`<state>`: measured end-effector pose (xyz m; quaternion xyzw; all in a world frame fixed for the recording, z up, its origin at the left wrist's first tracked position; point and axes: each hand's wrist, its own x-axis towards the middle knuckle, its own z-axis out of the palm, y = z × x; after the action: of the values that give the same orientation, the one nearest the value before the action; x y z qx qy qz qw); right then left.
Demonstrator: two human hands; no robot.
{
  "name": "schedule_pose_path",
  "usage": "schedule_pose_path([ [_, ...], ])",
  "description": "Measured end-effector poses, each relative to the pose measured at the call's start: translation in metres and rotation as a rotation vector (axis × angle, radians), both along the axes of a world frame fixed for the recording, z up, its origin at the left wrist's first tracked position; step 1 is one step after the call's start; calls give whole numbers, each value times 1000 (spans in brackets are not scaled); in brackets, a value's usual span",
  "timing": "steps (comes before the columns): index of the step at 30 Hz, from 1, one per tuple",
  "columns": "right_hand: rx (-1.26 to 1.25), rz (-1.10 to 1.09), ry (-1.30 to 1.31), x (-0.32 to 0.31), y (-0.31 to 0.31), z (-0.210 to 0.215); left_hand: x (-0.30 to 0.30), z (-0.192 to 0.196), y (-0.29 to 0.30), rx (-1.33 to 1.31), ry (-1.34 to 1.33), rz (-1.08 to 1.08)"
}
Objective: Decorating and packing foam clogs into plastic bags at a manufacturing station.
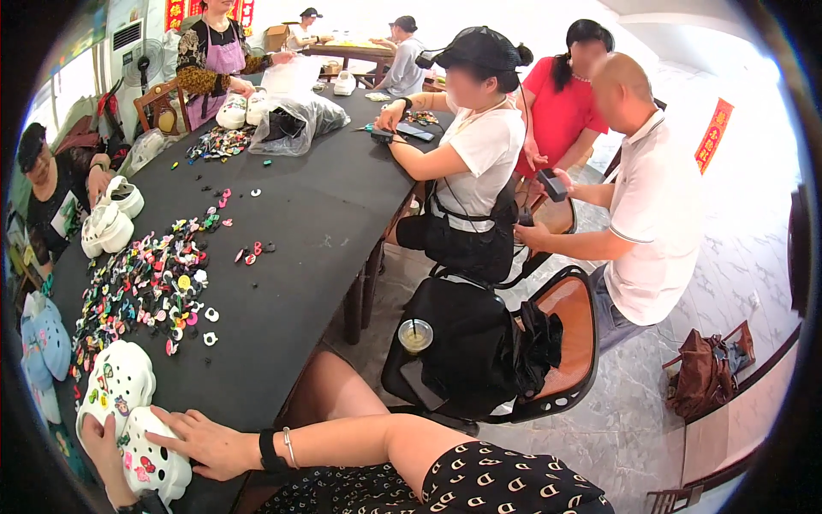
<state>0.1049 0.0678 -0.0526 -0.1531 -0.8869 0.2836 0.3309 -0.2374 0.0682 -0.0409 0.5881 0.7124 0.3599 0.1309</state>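
Observation:
Two white clogs with colourful charms lie at the table's near left edge. My left hand is at the left side of the nearer clog, its fingers closed on the edge; part of the grip is hidden. From the right, my right hand grips the same clog, fingers spread across its top and thumb lower down. Red and pink charms show on this clog. Just beyond, the second white clog carries several charms and touches the first.
A large pile of loose charms spreads beyond the clogs on the black table. Blue clogs sit at the left edge. More white clogs stand near a seated person. A chair with a black bag and a drink cup is at right.

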Motion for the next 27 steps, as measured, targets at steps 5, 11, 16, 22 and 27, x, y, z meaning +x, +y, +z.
schedule_pose_path([
  [5, 15, -10, -2, -3, -1, -2, -1, -1, -1, 32, 11, 31],
  [11, 13, 9, 8, -4, 0, -4, -2, -1, 0, 1, 127, 92],
  [16, 19, 9, 11, -3, 0, -2, 4, 4, -1, 6, 130, 86],
  [22, -26, 19, -39, 0, -1, 2, 16, 9, -4, 25, 113, 87],
  [27, -22, 10, -30, 3, 0, 1, 12, 2, 1, 24, 86, 79],
])
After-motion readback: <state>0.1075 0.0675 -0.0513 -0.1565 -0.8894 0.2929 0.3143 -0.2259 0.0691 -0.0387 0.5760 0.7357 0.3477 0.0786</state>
